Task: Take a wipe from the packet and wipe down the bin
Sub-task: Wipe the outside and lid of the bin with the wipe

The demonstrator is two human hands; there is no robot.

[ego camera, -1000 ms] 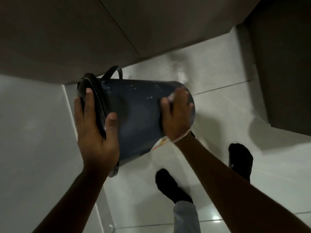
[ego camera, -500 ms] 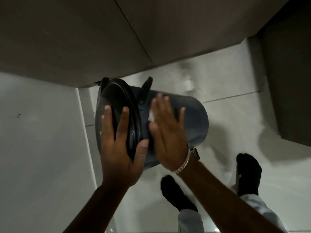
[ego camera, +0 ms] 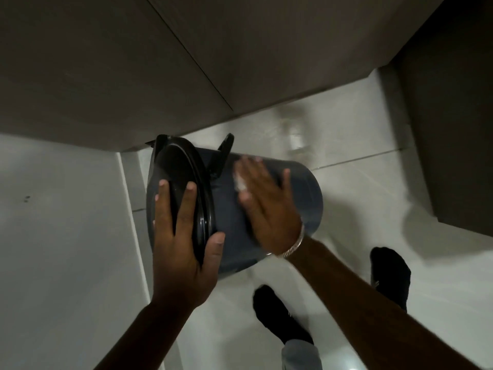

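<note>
Dark-blue bin tipped sideways off the floor, lid end left, base end right.

Left hand is clamped over the lid rim; right hand lies flat pressing the wipe on the wall, so I'd stroke lengthwise toward the base.

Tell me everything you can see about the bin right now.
The bin is a round, dark blue-grey tub, seemingly plastic, with a glossy black lid shut on it and a black handle. It is held tipped on its side above the pale tiled floor. The left hand grips the lid end; the right hand lies flat on its side, pressing a white wipe to it.
</note>
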